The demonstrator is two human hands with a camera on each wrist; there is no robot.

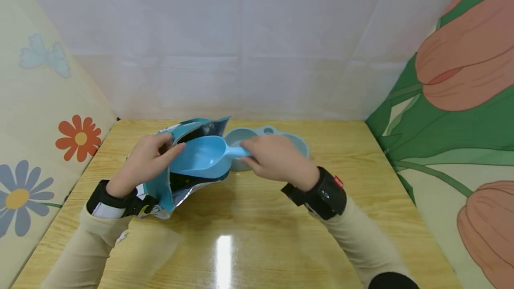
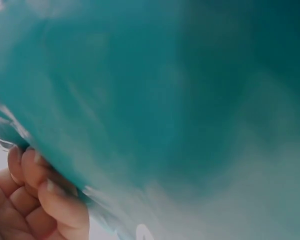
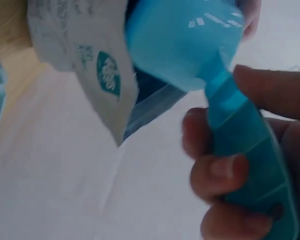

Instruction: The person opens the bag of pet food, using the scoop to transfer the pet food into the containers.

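A light blue scoop (image 1: pixel 202 153) lies with its bowl partly in the mouth of a teal and white foil-lined bag (image 1: pixel 162 191). My right hand (image 1: pixel 279 157) grips the scoop's handle, fingers curled round it in the right wrist view. At the bag's opening, my left hand (image 1: pixel 150 157) holds the near-left edge, its thumb close to the scoop. Teal bag film (image 2: pixel 125 100) fills most of the left wrist view, with curled fingers (image 2: pixel 65 205) against its edge. The bag's contents are mostly hidden; some dark inside shows below the scoop.
Behind the scoop and right hand stands a grey-blue double bowl (image 1: pixel 299 142), partly covered by that hand. Everything rests on a wooden table (image 1: pixel 257 244). A white sheet (image 1: pixel 241 35) hangs at the back, with flower-printed panels (image 1: pixel 453 159) on either side.
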